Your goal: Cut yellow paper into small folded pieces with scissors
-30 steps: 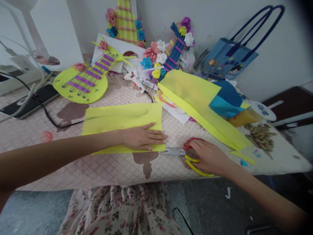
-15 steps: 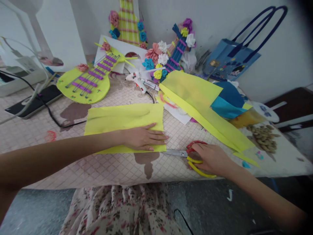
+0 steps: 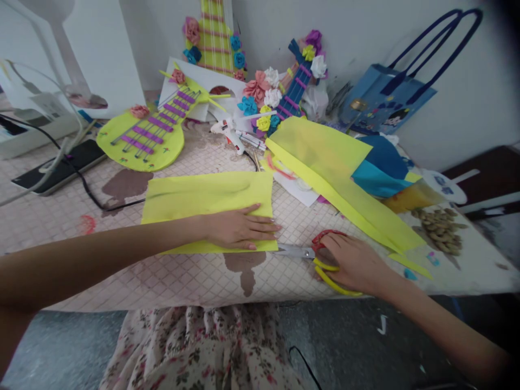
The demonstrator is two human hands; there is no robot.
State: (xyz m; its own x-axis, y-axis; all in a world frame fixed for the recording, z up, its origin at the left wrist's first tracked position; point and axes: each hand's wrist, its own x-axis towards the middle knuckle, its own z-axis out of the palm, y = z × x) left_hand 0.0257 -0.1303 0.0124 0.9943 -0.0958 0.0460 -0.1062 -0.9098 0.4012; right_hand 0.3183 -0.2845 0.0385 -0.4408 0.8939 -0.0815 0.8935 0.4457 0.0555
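Note:
A yellow rectangular sheet [image 3: 207, 189] lies on the quilted table cover, slightly wrinkled along its upper half. My left hand [image 3: 239, 228] rests flat on its right end, fingers stretched out toward the right edge. Scissors [image 3: 303, 252] with one red and one yellow handle are in my right hand [image 3: 349, 260], whose fingers go through the handles. Their blades point left, with the tips at the sheet's lower right corner. Whether the blades touch the sheet, I cannot tell.
Behind the sheet lie a yellow guitar-shaped craft [image 3: 144, 132] and a white glue gun [image 3: 227, 134]. More yellow material [image 3: 325, 162] is heaped on the right, near a blue bag [image 3: 385, 97] and a pile of peanuts [image 3: 441, 230]. A black cable [image 3: 87, 189] runs at left.
The scissors and my right hand have barely shifted, slightly right within the view, as the whole scene has too. My left hand stays flat on the sheet.

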